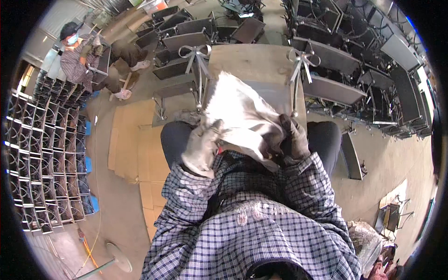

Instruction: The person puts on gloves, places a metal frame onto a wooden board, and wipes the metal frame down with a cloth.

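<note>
A whitish cloth (pixel 240 109) is spread between my two gloved hands, in front of my lap. My left hand (pixel 200 149), in a pale grey glove, is closed on the cloth's left side. The cloth's right side is pinched by my right hand (pixel 298 139), whose glove is dark at the fingers. Folds and dark smudges show near that hand. Partly behind the cloth, between my knees, stands a metal piece with a flat panel (pixel 275 95) and upright bars ending in scrolls, a left scroll (pixel 195 52) and a right scroll (pixel 303 60).
Stacked dark metal panels with scrolled legs (pixel 336 56) crowd the far side and right. Rows of stacked metal frames (pixel 44 158) stand at left, near flattened cardboard (pixel 135 140) on the floor. A masked person (pixel 77 60) sits at far left, holding a panel. A round-based stand (pixel 119 257) is near left.
</note>
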The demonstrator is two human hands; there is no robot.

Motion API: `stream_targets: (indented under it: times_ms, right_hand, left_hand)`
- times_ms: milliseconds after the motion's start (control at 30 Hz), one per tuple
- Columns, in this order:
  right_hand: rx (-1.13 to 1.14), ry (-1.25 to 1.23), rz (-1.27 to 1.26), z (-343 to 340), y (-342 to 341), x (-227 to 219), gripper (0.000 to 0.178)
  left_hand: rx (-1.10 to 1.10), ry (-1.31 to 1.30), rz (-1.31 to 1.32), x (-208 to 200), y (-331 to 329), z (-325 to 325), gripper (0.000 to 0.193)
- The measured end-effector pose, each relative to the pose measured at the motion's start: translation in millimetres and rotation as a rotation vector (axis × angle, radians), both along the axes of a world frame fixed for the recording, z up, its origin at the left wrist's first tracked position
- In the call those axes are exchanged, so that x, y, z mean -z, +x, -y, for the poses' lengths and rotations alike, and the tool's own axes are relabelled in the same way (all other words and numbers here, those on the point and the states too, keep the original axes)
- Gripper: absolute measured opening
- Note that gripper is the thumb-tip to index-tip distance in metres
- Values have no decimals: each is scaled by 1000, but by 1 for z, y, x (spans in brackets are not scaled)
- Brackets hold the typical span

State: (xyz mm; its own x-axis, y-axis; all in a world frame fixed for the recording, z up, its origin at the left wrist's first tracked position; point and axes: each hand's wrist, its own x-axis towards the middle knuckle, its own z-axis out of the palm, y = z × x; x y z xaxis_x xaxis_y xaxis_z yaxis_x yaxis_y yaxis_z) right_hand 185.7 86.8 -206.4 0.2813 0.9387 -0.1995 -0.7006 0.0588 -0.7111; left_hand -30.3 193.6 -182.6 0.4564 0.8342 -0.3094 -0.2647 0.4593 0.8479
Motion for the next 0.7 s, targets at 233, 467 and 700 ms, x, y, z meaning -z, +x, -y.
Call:
stream_targets:
  times_ms: [233,467,700]
  right_hand:
    - [56,21,80,0,19,0,51]
    - [308,216,670,17,-4,-141,43]
    - [239,81,685,-29,42,-56,37]
  left_hand:
    - [-97,231,153,32,-50,-28,37]
    - [70,592,361,-75,-42,-9,40]
    - [-143,386,75,6,-16,-35,29]
